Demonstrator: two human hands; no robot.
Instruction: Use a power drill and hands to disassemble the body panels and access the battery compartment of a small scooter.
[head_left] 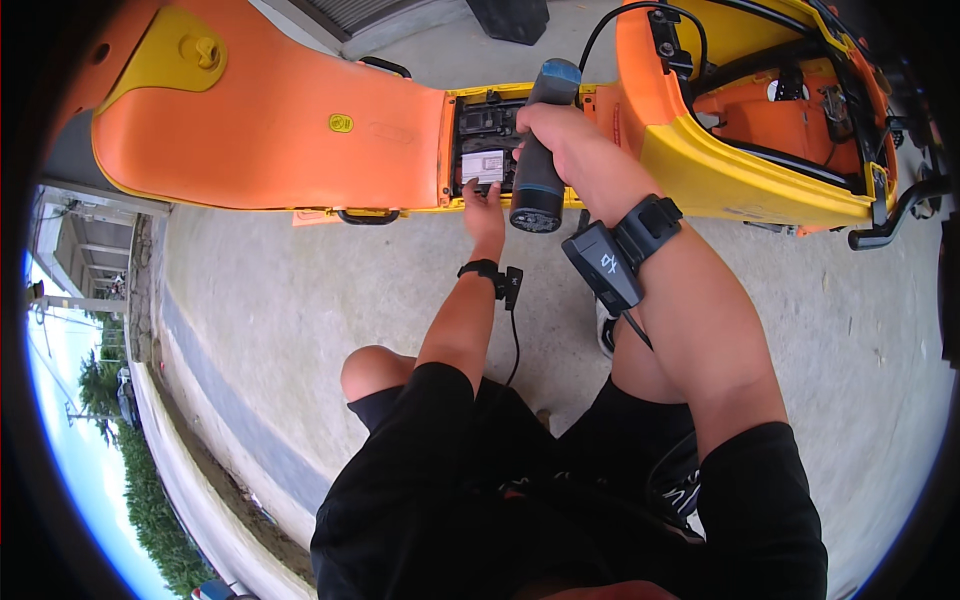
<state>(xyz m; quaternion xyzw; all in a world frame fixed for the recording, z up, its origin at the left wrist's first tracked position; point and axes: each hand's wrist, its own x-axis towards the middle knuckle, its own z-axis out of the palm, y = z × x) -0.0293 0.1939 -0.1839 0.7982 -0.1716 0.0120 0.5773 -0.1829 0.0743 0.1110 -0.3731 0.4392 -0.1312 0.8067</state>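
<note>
pale concrete floor (300,290) fills most of my view, bending away until the black fisheye rim swallows its edges. across the top runs an orange-and-yellow vehicle (740,165), and i'm losing both its ends to that rim. on its left side, the long orange seat (270,125) lies broad and smooth, its upper corner cut off.

now the black tool with blue trim (540,185), held over the vehicle's midsection; its shape is foreshortened from up here, so i can't make out its working end. just left of it, an open compartment (510,172) shows dark fittings, and the tool blocks my look at its right part.

the right hand (553,130) is wrapped around that tool, some fingers lost behind the body. the left hand (483,208) reaches up to the compartment, fingertips at the near edge of a silver-faced block (483,164) sitting inside; whether they're pinching it or only touching, i can't tell from here.
</note>
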